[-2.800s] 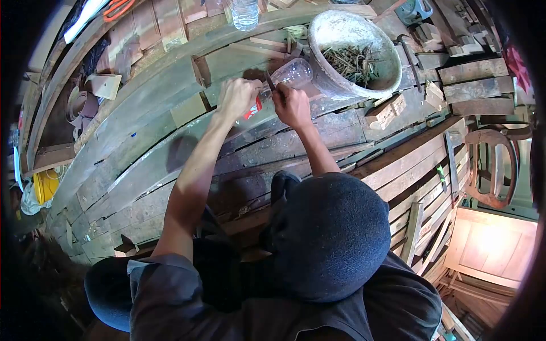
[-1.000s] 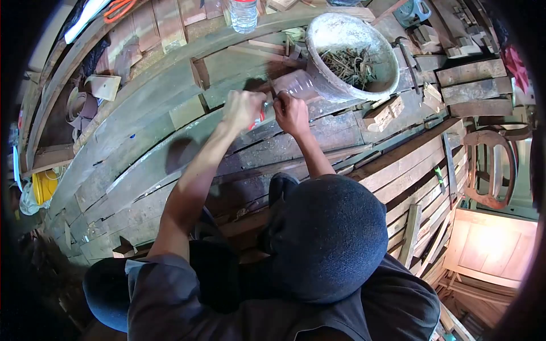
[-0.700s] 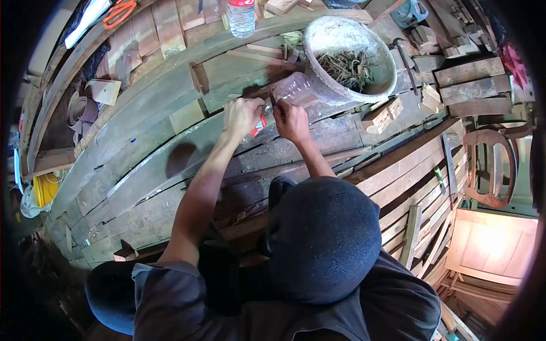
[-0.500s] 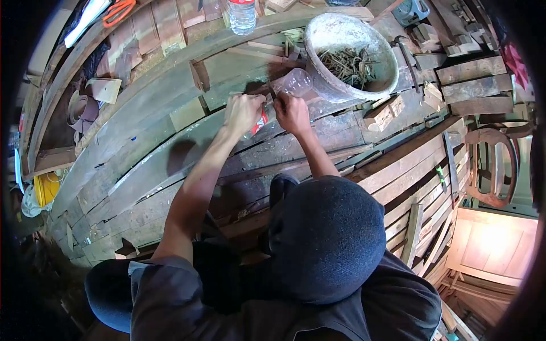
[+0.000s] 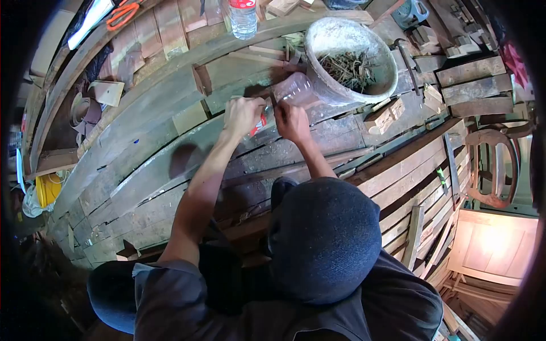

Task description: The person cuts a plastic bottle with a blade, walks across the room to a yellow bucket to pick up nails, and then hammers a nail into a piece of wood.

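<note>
Near the middle of the wooden surface my left hand [image 5: 243, 115] is closed on a clear plastic bottle [image 5: 293, 88], and part of its red label shows under my fingers. Close to its right, my right hand [image 5: 294, 121] is closed round a thin dark blade-like tool [image 5: 272, 96], which stands up between the two hands against the plastic. The bottle's clear rounded part extends beyond my right hand towards the bucket. My fingers hide much of both the bottle and the tool's grip.
A whitish bucket [image 5: 387, 94] with dry scraps stands just beyond my right hand. A water bottle [image 5: 243, 21] is upright at the top. Orange-handled scissors [image 5: 122, 16] lie top left. Wood blocks [image 5: 384, 116] and a curved dark metal tool [image 5: 407, 65] are right of the bucket.
The clear part of the bottle has turned slightly, and more of it shows between my right hand and the bucket. Less of the red label shows. Both hands keep their grip in nearly the same place.
</note>
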A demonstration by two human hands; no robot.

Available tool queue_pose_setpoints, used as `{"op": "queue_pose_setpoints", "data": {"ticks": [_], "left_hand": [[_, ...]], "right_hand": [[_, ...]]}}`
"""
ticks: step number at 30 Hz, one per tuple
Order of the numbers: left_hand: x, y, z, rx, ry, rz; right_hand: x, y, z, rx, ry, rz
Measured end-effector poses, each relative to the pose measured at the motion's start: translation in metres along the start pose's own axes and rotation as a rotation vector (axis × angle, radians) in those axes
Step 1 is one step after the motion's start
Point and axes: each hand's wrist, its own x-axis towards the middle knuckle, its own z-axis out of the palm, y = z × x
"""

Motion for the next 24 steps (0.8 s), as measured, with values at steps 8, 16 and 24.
{"op": "queue_pose_setpoints", "data": {"ticks": [8,16,24], "left_hand": [[-0.003,0.008,0.003,0.029,-0.045,0.01],[-0.006,0.014,0.003,0.036,-0.078,0.004],[-0.001,0.005,-0.006,-0.182,-0.107,-0.065]], "right_hand": [[0.008,0.002,-0.003,-0.004,0.013,0.017],[0.006,-0.002,-0.009,0.001,0.021,-0.004],[-0.001,-0.003,-0.017,0.219,0.01,0.083]]}}
